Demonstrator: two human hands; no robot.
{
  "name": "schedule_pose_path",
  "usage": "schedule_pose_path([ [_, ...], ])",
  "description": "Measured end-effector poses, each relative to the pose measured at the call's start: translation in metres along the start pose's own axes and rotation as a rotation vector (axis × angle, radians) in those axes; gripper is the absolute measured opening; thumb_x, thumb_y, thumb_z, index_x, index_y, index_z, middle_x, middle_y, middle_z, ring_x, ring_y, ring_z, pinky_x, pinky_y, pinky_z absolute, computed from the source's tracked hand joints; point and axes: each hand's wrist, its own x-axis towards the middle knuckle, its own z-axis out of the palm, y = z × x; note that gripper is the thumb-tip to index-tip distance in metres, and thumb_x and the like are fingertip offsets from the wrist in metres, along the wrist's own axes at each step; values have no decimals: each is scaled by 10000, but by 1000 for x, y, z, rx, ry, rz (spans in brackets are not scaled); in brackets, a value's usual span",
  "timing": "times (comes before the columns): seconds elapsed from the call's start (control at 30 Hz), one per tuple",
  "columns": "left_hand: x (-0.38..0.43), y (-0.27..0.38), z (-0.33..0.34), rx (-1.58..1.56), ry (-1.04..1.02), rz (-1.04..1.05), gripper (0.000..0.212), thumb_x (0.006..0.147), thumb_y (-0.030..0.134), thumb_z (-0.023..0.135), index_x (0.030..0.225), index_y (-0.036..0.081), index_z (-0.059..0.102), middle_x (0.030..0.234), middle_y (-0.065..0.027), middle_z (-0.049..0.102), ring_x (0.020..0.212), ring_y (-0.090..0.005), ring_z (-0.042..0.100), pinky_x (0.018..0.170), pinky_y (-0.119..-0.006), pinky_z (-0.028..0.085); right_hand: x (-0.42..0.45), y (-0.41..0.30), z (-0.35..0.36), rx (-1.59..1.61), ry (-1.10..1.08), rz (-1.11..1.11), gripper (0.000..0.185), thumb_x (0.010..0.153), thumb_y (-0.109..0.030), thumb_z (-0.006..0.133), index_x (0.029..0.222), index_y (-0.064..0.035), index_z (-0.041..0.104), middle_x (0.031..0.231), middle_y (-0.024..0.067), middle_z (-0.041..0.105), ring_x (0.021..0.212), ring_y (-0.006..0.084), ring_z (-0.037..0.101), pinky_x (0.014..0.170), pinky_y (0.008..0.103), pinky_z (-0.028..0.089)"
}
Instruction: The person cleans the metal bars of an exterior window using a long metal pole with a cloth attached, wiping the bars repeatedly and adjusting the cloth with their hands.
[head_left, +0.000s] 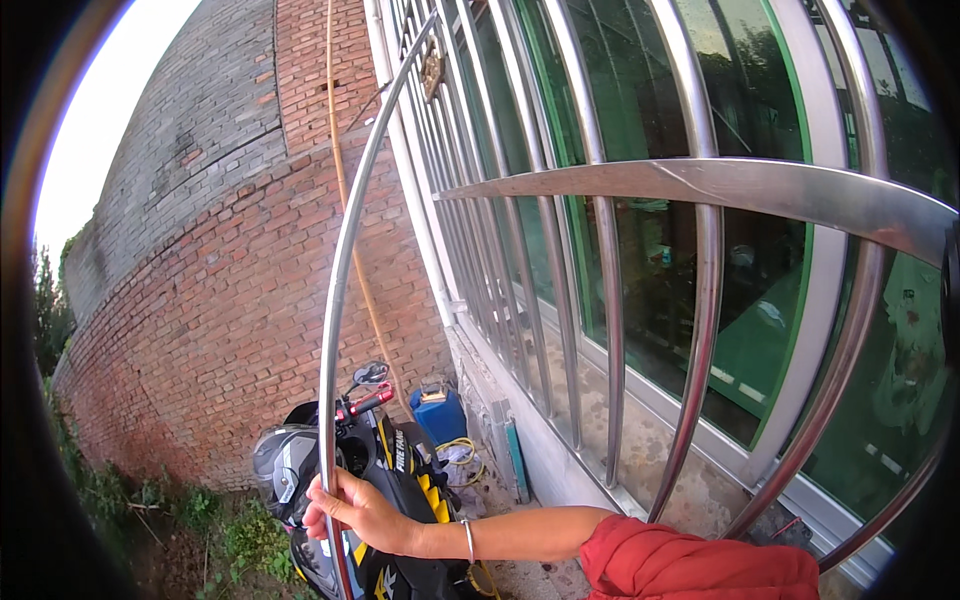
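Note:
My right hand (360, 514), its arm in a red sleeve with a bracelet at the wrist, is closed around the lower part of a long, shiny metal pole (341, 262). The pole rises from the bottom edge to the top of the view, passing in front of a brick wall, and its upper part overlaps the window bars. Whether its top touches them cannot be told. To the right stands a stainless steel window grille (709, 277) with upright bars and a flat crossbar (675, 180). My left hand is out of view.
A black and yellow motorbike (409, 487) stands below, with a helmet (285, 465) by its handlebar. Behind it are a blue plastic container (439, 414) and a yellow hose (476, 459). A bamboo pole (360, 270) leans along the brick wall (247, 330). Weeds (251, 529) grow at lower left.

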Motion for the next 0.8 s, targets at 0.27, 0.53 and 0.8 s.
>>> schedule_pose_path([
  [0.27,9,-71,-1,99,258,-93,244,776,80,527,927,74,719,752,-62,664,679,-149,591,634,-288,476,18,14,-11,-10,-80,137,180,966,-233,459,1035,-66,448,899,83,596,822,162,627,747,285,524],
  [0.53,5,-118,-3,185,515,-88,223,783,97,545,915,93,724,792,-85,688,732,-165,626,686,-308,493,25,47,16,64,-189,153,152,969,-206,449,1027,-67,428,871,44,549,832,136,580,763,270,486],
  [0.8,-22,-137,-12,161,580,-125,216,782,97,553,917,92,722,808,-82,691,755,-168,631,706,-313,495,35,73,45,34,-271,101,149,983,-194,416,1057,-66,415,836,43,519,820,126,547,753,261,459],
])
